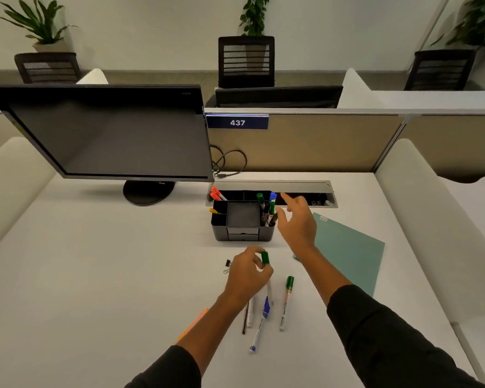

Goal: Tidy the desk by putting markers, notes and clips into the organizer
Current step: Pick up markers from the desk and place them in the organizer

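Black organizer [242, 230] on the worktop [123, 275], partly filled.
Its right compartment holds green and blue markers [267, 210]; its middle tray looks bare. Right hand [296, 224], released, hovers beside it; left hand [248, 271] grasps a green-capped marker [265, 259] near a binder clip [227, 266].

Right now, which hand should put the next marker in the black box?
Probably the left hand: it already grips a green-capped marker just in front of the black plastic desk organizer. The right hand hovers open beside the organizer's marker compartment, holding nothing.
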`<control>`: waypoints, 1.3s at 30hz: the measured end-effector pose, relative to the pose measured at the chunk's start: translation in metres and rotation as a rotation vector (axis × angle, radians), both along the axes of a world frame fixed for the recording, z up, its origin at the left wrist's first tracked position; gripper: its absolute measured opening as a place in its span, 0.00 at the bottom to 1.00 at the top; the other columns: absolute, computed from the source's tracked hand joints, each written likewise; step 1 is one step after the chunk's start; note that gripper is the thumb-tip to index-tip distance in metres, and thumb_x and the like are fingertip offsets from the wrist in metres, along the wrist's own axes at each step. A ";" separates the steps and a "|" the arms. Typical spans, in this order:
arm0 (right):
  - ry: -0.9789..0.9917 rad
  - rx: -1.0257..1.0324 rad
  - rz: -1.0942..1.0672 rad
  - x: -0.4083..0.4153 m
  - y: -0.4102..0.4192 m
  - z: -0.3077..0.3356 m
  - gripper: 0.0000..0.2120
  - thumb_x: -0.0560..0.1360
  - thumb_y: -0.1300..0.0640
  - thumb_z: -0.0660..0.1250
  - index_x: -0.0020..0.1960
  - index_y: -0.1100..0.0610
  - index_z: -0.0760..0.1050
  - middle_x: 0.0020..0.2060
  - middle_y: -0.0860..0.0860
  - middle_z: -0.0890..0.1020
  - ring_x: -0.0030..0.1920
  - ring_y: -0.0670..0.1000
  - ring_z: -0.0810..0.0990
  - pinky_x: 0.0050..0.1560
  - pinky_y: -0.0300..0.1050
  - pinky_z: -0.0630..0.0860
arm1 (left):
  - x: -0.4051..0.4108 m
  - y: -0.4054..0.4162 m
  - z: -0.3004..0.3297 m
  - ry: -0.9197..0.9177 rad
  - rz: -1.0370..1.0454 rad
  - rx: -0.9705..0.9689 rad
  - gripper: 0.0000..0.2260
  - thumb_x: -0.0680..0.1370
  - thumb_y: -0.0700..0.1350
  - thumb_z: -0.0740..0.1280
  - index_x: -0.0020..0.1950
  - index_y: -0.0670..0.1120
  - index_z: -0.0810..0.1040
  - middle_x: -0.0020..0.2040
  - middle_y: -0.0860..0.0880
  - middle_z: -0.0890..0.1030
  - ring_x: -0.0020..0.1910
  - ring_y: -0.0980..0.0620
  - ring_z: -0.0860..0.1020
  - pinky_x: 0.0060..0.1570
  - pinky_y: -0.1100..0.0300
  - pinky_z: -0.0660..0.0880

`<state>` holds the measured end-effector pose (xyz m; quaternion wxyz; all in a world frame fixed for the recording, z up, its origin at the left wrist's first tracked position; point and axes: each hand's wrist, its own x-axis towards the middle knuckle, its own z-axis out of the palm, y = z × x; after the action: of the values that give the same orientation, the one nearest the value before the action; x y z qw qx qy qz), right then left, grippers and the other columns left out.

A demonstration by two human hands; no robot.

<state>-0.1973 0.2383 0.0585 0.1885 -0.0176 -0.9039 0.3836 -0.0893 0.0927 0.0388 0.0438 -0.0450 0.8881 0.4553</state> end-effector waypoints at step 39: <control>-0.689 0.094 -0.079 0.115 0.034 -0.072 0.09 0.73 0.52 0.76 0.46 0.56 0.81 0.40 0.50 0.81 0.41 0.48 0.80 0.42 0.40 0.77 | -0.109 -0.031 0.053 0.362 0.044 -0.123 0.10 0.78 0.45 0.73 0.57 0.42 0.82 0.36 0.53 0.79 0.33 0.58 0.76 0.36 0.63 0.77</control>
<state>-0.0826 0.2728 -0.0136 -0.1123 -0.1721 -0.9298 0.3054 -0.1984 0.0615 0.0920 -0.1297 0.0157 0.9064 0.4017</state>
